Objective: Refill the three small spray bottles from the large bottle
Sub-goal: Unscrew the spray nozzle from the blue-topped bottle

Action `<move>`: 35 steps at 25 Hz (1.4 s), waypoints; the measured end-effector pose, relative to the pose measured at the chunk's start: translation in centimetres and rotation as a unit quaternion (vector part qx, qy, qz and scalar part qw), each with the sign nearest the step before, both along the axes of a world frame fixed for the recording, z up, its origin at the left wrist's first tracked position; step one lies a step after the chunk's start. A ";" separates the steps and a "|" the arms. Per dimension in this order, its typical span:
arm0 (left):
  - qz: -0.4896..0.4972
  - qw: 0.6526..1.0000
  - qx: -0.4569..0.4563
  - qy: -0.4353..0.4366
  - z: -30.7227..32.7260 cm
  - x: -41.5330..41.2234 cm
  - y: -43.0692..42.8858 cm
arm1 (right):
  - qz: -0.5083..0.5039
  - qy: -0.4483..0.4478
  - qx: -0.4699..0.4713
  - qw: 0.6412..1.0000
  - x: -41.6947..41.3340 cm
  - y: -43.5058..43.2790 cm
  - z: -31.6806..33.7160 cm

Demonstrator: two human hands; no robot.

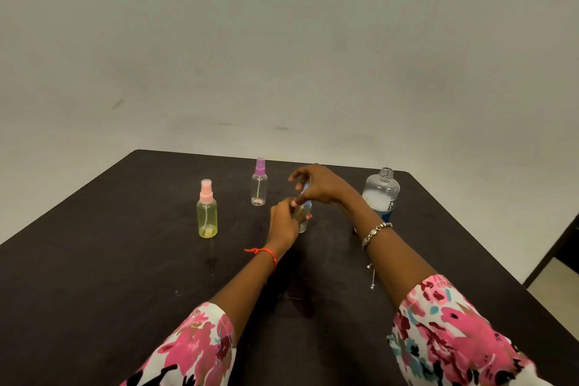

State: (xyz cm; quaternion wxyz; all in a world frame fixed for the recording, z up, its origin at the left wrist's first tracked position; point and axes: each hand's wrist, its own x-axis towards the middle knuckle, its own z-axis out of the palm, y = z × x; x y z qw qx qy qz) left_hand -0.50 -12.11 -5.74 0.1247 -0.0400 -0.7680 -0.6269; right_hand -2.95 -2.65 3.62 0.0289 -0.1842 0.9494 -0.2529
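Clear small spray bottle [303, 219], mostly hidden between your hands, sits near the middle of the dark worktop [94, 260]. The body is see-through plastic, with a pale-blue spray head [306, 188] showing at the top. Its long axis is close to upright, head up and leaning slightly toward 1 o'clock. You cannot tell whether its base touches the worktop.

Your left grip [282, 222] is wrapped round the body from the 8 o'clock side. Your right grip [316, 185] arches over the top, fingers curled round the pale-blue spray head.

At 9 o'clock from it, well apart, stands a yellow-tinted spray bottle [207, 216] with a pink head, upright. At 10 o'clock, nearer, stands a clear spray bottle [259, 188] with a purple head, upright, dip tube visible. At 3 o'clock, behind your right forearm, stands the large bottle [380, 194], upright, clear, blue label, neck uncapped.

Red thread [266, 252] on your left wrist, beaded bracelet [374, 233] on your right, floral sleeves [454, 332].
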 end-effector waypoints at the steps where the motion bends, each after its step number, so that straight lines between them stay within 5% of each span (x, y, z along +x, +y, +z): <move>1: 0.003 1.000 0.002 0.005 0.2 0.0 -0.1 | -0.021 0.020 0.009 1.000 0.0 0.0 -0.1; 4: 0.011 1.000 -0.018 0.015 1.5 0.3 -0.5 | -0.070 0.038 0.022 0.997 0.2 -0.2 0.0; 9: 0.007 1.000 -0.007 -0.001 2.4 1.2 -0.9 | 0.011 0.009 0.024 1.000 1.4 -0.1 1.9; 13: 0.001 1.000 -0.002 0.013 2.7 1.8 -0.9 | -0.063 0.090 0.020 0.994 1.4 -0.7 1.5; 19: -0.004 1.000 -0.001 0.001 2.6 2.0 -1.1 | 0.007 0.029 0.043 0.999 2.6 -0.2 3.0; 24: -0.007 1.000 -0.010 0.011 2.7 2.2 -0.8 | -0.051 0.032 0.044 0.997 2.8 -0.2 1.9; 30: 0.015 0.999 -0.036 -0.012 1.6 1.4 -2.3 | -0.108 0.121 -0.171 0.972 3.1 2.6 2.4; 35: 0.067 0.997 -0.021 -0.022 1.1 1.2 -2.7 | -0.213 0.174 -0.262 0.925 3.7 4.5 -4.3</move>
